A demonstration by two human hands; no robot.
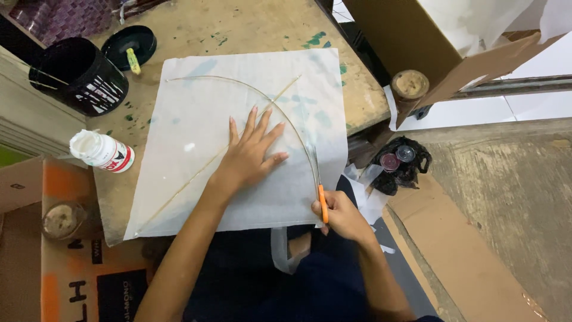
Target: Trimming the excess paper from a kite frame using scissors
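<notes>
A white square sheet of thin paper (196, 119) lies on a worn wooden board (238, 30). On the sheet rest a straight thin stick (190, 179) running diagonally and a bowed stick (238, 83) curving across it. My left hand (250, 152) lies flat with fingers spread on the middle of the paper, over the straight stick. My right hand (342, 214) grips a tool with an orange handle (322, 203) at the sheet's lower right edge, where the curved stick ends.
A white glue bottle (102, 151) lies at the left edge. A black tub (80, 74) and its black lid (128, 46) stand at the back left. Cardboard boxes (429, 48) sit at right, small round pots (396, 160) near a black object, and a jar (62, 219) at lower left.
</notes>
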